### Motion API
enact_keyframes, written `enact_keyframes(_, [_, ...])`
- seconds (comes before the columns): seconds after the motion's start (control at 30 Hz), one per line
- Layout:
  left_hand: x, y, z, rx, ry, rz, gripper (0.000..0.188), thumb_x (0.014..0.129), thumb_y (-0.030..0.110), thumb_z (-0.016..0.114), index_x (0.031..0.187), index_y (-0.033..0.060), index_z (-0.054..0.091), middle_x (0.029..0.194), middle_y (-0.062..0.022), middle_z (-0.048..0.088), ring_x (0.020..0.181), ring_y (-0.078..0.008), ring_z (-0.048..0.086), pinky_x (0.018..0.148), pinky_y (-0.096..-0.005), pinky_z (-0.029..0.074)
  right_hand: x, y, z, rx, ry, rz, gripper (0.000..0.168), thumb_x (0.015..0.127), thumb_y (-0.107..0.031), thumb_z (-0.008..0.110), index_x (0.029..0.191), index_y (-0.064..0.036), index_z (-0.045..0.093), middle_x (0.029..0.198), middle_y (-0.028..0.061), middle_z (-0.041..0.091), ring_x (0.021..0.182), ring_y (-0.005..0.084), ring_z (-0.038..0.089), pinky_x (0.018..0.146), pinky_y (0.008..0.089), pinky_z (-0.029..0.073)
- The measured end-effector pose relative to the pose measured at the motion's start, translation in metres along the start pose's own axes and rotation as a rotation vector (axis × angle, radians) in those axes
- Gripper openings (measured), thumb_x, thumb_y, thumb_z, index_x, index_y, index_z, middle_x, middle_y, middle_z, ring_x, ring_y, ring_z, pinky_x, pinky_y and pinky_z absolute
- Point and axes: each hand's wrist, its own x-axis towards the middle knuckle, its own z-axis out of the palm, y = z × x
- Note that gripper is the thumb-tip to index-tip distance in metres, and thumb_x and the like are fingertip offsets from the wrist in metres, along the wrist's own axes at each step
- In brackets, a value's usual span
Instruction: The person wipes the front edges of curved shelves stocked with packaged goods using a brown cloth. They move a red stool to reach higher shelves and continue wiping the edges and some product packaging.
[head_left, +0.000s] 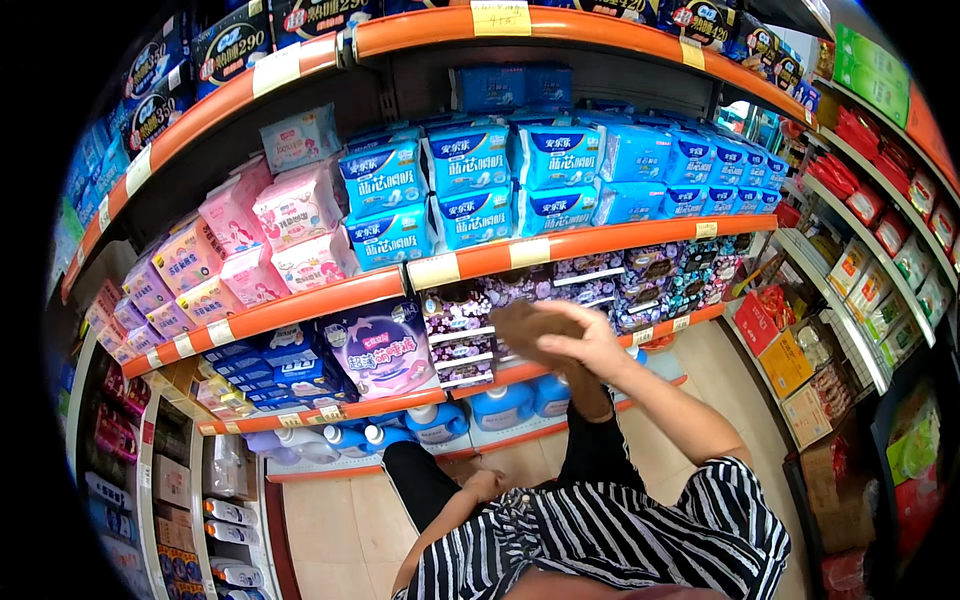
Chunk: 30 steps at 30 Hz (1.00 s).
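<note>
My right hand (589, 337) is closed on a brown cloth (536, 334), whose lower end hangs down past the wrist. It is raised before the lower shelf, in front of purple floral sanitary pad packs (459, 315). Low down by my knee, my left hand (486, 484) is partly curled; whether it holds anything cannot be made out. Blue sanitary pad packs (472, 217) stand stacked on the shelf above, with pink packs (300, 202) to their left. A large pink and purple pack (379, 349) stands left of the floral ones.
Orange shelf edges (570, 244) with price tags curve across the view. Blue detergent bottles (502, 405) stand on the bottom shelf near my knees. More stocked shelving (847, 292) rises at the right, and bottles (231, 512) lie on a rack at the lower left.
</note>
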Motion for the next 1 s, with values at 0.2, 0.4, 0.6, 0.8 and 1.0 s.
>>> enact_keyframes(0.2, [-0.016, 0.029, -0.028, -0.019, -0.057, -0.098, 0.04, 0.087, 0.034, 0.068, 0.12, 0.0115, 0.067, 0.107, -0.0174, 0.07, 0.101, -0.0327, 0.067, 0.089, -0.0401, 0.051, 0.056, -0.12, -0.08, -0.71, 0.447, -0.726, 0.051, 0.077, -0.013, 0.076, 0.125, -0.007, 0.063, 0.11, 0.0144, 0.065, 0.101, 0.0285, 0.064, 0.089, 0.037, 0.05])
enact_keyframes(0.4, [0.002, -0.009, -0.008, -0.17, 0.05, -0.092, 0.043, 0.085, 0.034, 0.071, 0.12, 0.0099, 0.067, 0.104, -0.0157, 0.071, 0.093, -0.0296, 0.069, 0.084, -0.0383, 0.054, 0.169, -0.193, -0.1, -1.241, 0.712, -1.081, 0.048, 0.082, -0.025, 0.07, 0.129, -0.026, 0.06, 0.112, 0.0042, 0.063, 0.09, 0.0269, 0.068, 0.074, 0.0381, 0.058])
enact_keyframes(0.6, [0.003, -0.023, -0.001, -0.176, 0.014, -0.078, 0.045, 0.083, 0.036, 0.071, 0.121, 0.0113, 0.067, 0.108, -0.0159, 0.071, 0.099, -0.0312, 0.068, 0.087, -0.0386, 0.053, 0.168, -0.192, -0.16, -1.351, 0.904, -0.713, 0.046, 0.084, -0.034, 0.068, 0.129, -0.028, 0.061, 0.11, 0.0051, 0.063, 0.096, 0.0285, 0.066, 0.078, 0.0414, 0.055])
enact_keyframes(0.8, [0.009, -0.011, -0.005, -0.15, 0.012, -0.036, 0.045, 0.082, 0.036, 0.072, 0.12, 0.0112, 0.068, 0.106, -0.0168, 0.071, 0.099, -0.0313, 0.068, 0.087, -0.0381, 0.053, 0.156, -0.195, -0.166, -1.445, 0.965, -0.564, 0.045, 0.087, -0.04, 0.065, 0.13, -0.028, 0.058, 0.11, 0.0067, 0.063, 0.097, 0.031, 0.066, 0.079, 0.0431, 0.055])
enact_keyframes(1.0, [0.009, -0.027, 0.008, -0.177, 0.066, -0.033, 0.044, 0.084, 0.036, 0.073, 0.119, 0.0103, 0.068, 0.104, -0.0169, 0.071, 0.093, -0.0298, 0.069, 0.082, -0.0385, 0.055, 0.167, -0.197, -0.092, -1.356, 0.712, -0.722, 0.046, 0.085, -0.03, 0.066, 0.13, -0.027, 0.057, 0.107, 0.0057, 0.062, 0.087, 0.0311, 0.067, 0.073, 0.0416, 0.056])
